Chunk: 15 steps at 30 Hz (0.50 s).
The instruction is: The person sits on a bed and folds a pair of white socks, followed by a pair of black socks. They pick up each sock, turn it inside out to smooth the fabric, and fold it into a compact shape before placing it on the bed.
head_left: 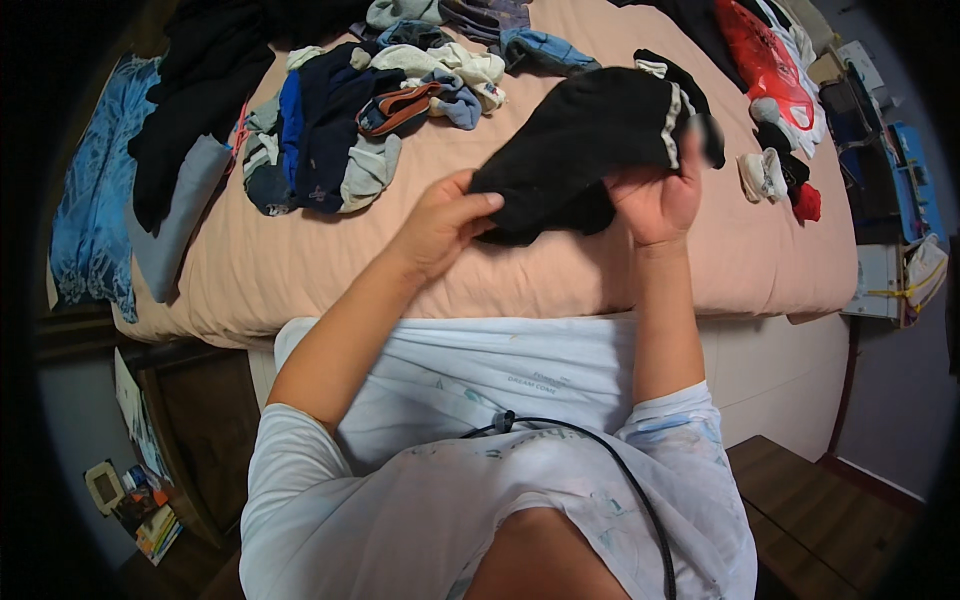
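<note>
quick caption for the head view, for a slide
Both hands, left hand and right hand, hold a black garment above a peach-covered bed strewn with clothes.

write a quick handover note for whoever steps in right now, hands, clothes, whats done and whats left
Left hand pinches one edge of the black garment; right hand grips its other side, held up over the bed.
Nothing folded shows yet: this piece is still bunched.
Left: the mixed clothes pile, the dark clothes at the far left, and the socks on the right.
</note>
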Motion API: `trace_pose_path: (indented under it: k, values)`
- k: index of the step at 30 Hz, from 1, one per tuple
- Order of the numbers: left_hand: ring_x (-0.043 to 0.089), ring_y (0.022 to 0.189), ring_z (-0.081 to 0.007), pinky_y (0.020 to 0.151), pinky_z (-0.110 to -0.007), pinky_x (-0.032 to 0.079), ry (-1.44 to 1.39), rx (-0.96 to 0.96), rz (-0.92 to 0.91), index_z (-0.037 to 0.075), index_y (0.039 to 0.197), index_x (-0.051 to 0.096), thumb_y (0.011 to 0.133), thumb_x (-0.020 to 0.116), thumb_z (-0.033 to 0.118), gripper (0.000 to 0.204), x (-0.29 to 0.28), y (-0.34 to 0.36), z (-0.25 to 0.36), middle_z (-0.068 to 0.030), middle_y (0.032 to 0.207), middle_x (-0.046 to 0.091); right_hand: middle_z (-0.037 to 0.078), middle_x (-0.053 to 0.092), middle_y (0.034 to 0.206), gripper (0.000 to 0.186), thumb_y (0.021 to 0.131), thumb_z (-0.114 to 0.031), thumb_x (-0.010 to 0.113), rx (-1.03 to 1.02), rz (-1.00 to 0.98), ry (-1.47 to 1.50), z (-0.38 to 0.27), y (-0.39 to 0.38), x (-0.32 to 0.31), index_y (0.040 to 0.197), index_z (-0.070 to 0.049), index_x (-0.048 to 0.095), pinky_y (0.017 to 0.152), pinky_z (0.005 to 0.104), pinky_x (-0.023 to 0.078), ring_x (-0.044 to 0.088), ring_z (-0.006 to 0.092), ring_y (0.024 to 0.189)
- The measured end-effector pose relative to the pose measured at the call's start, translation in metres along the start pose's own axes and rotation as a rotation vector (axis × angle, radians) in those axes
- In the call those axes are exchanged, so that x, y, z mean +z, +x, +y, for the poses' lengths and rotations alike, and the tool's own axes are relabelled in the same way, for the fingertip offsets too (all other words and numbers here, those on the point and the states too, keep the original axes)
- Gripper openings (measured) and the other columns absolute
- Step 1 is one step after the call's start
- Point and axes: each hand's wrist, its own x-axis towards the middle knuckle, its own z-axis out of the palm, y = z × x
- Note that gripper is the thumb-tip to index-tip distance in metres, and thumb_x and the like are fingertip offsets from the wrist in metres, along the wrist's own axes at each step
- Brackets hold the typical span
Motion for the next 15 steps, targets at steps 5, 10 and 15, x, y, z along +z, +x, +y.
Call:
trace_pose_path:
  k: [5, 10, 15]
  values:
    - [0.064, 0.080, -0.0140, 0.064, -0.025, 0.055, -0.045, 0.097, -0.006, 0.003, 0.114, 0.054, 0.088, 0.057, 0.000, 0.026, -0.018, 0.005, 0.028, -0.0074, 0.097, 0.063, 0.010, 0.053, 0.133, 0.043, 0.096, -0.034, 0.045, -0.141, 0.133, -0.153, -0.022, -0.003, -0.005, 0.131, -0.008, 0.050, 0.106, 0.0498, 0.034, 0.047, 0.0293, 0.125]
    - [0.062, 0.100, -0.0184, 0.080, -0.033, 0.052, -0.228, 0.182, -0.113, 0.008, 0.124, 0.051, 0.096, 0.050, 0.013, 0.029, -0.030, 0.005, 0.037, -0.0082, 0.113, 0.062, 0.010, 0.063, 0.117, 0.028, 0.095, -0.022, 0.051, -0.054, 0.344, -0.221, -0.019, -0.005, -0.014, 0.118, -0.008, 0.058, 0.095, 0.0473, 0.045, 0.059, 0.0277, 0.109]
    - [0.059, 0.109, -0.0197, 0.091, -0.037, 0.050, -0.234, 0.122, -0.079, 0.007, 0.128, 0.049, 0.095, 0.050, 0.007, 0.033, -0.013, 0.001, 0.028, -0.0091, 0.120, 0.059, 0.009, 0.066, 0.104, 0.025, 0.091, -0.013, 0.056, -0.168, 0.816, -0.532, -0.024, -0.015, -0.024, 0.115, -0.006, 0.058, 0.081, 0.0421, 0.051, 0.063, 0.0224, 0.096]
